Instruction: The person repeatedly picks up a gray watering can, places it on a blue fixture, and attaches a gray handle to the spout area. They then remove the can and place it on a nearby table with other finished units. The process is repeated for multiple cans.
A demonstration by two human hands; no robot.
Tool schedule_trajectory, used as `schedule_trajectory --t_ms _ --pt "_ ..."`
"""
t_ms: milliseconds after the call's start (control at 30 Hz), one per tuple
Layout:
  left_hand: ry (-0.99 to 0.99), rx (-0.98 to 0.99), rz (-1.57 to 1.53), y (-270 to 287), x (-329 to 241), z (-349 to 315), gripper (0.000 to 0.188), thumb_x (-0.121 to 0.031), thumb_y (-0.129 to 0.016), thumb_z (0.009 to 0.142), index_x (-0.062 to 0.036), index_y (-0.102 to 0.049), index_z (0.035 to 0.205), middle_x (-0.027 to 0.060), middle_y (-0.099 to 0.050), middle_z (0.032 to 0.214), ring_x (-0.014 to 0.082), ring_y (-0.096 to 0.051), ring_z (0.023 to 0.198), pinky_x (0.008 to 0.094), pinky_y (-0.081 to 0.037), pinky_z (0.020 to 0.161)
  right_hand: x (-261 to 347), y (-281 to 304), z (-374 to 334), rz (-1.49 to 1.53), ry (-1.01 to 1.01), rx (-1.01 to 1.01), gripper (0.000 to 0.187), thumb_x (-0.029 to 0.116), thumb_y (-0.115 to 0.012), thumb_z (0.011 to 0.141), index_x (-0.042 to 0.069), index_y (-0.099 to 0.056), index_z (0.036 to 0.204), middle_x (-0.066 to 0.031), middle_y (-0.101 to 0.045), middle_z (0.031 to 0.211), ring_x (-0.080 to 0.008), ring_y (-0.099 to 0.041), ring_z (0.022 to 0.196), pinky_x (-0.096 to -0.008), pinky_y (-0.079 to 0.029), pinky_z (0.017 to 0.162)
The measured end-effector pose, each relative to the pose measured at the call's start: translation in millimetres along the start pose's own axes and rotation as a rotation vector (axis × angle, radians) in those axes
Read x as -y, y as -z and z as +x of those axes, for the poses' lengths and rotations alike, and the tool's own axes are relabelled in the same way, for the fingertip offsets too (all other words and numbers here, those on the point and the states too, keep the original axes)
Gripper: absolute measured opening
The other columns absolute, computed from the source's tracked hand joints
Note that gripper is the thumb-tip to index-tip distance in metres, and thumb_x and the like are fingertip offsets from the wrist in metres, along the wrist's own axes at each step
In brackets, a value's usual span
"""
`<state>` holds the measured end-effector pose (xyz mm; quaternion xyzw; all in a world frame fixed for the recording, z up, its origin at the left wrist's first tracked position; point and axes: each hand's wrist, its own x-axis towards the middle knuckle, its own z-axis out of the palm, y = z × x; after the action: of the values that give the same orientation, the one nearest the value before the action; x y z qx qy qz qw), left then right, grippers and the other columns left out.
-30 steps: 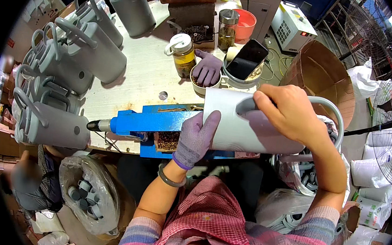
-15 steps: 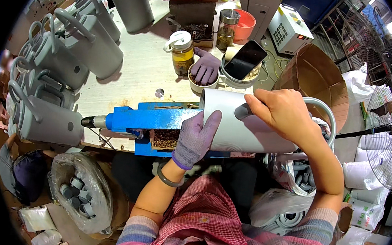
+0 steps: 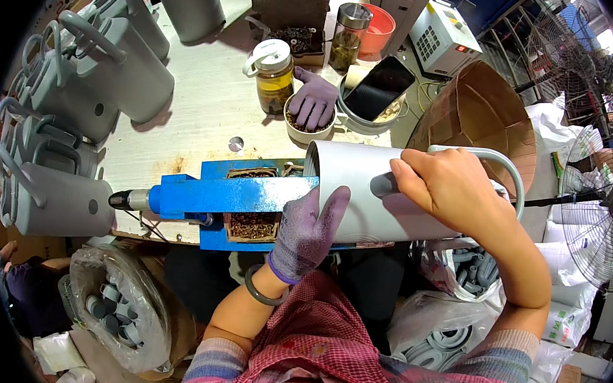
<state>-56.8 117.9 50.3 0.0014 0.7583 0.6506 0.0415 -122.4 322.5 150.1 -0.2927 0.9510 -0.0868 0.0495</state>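
A grey plastic watering can (image 3: 367, 168) lies on its side with its open end to the left, fitted over the end of a blue machine arm (image 3: 226, 195). My left hand (image 3: 307, 228), in a purple-grey glove, grips the rim; its thumb rests on the outer wall and its fingertips are hidden at the opening. Bare, my right hand (image 3: 453, 186) is closed on the can's upper side by the handle (image 3: 505, 165), thumb beside a dark oval spot (image 3: 386, 185). Below the blue arm, a tray of small brass-coloured fasteners (image 3: 253, 229) sits on the blue base.
Several grey watering cans (image 3: 131, 67) crowd the table's left. Behind the machine stand a lidded jar (image 3: 274, 79), a cup with a spare glove (image 3: 314, 105) and a phone (image 3: 381, 88). Bags of grey parts (image 3: 117, 313) flank my lap. A cardboard box (image 3: 481, 112) and a fan (image 3: 604, 210) are right.
The view has shifted slightly, so the table things appear a little further left. Both hands keep their hold, and the watering can stays over the blue arm.
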Motion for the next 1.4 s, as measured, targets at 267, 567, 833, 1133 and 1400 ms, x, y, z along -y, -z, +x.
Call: schedule_trajectory --t_ms 267,567,833,1133,1400 --pt "-0.034 0.04 -0.057 1 5 -3 0.037 -0.03 -0.055 0.102 0.0054 -0.064 0.111 0.0225 -0.07 0.089 0.0333 -0.07 0.081 0.0379 -0.053 0.074 3 -4 1 -0.031 -0.021 0.012 0.039 0.035 -0.05 0.098 0.005 -0.061 0.075 -0.0187 -0.059 0.063 -0.0408 -0.059 0.062 -0.0495 -0.045 0.059" --pt "-0.019 -0.08 -0.117 -19 27 -5 0.042 -0.033 -0.054 0.102 0.0058 -0.066 0.109 0.0068 -0.07 0.09 0.013 -0.062 0.079 0.0297 -0.051 0.069 6 0 1 -0.182 0.027 -0.072 0.054 0.05 -0.042 0.1 0.009 -0.071 0.08 -0.0188 -0.065 0.065 -0.0407 -0.064 0.063 -0.0498 -0.051 0.062" --pt "-0.09 0.388 -0.359 34 19 -91 0.076 -0.001 -0.07 0.084 0.0002 -0.033 0.15 0.0133 -0.051 0.138 0.0214 -0.055 0.123 0.0349 -0.047 0.103 -76 34 -166 -0.058 -0.024 -0.212 0.022 0.024 -0.049 0.1 0.007 -0.06 0.11 -0.0102 -0.058 0.074 -0.023 -0.054 0.059 -0.032 -0.047 0.06" --pt "0.053 0.803 -0.406 -79 132 -153 0.057 -0.021 -0.059 0.098 0.002 -0.037 0.146 0.0171 -0.056 0.136 0.0244 -0.059 0.118 0.0383 -0.047 0.1 92 -86 -245 0.412 -0.065 -0.663 0.032 0.03 -0.06 0.095 0.003 -0.061 0.11 -0.0151 -0.061 0.091 -0.0297 -0.057 0.081 -0.0372 -0.047 0.079" --pt "0.175 0.495 -0.155 20 171 -180 0.044 -0.036 -0.048 0.103 0.0014 -0.062 0.122 0.0106 -0.069 0.112 0.0199 -0.066 0.1 0.0339 -0.053 0.09 -16 -202 -410 0.563 -0.864 -0.543 0.045 0.036 -0.072 0.087 -0.001 -0.061 0.112 -0.0197 -0.062 0.109 -0.0355 -0.058 0.103 -0.0423 -0.045 0.097"
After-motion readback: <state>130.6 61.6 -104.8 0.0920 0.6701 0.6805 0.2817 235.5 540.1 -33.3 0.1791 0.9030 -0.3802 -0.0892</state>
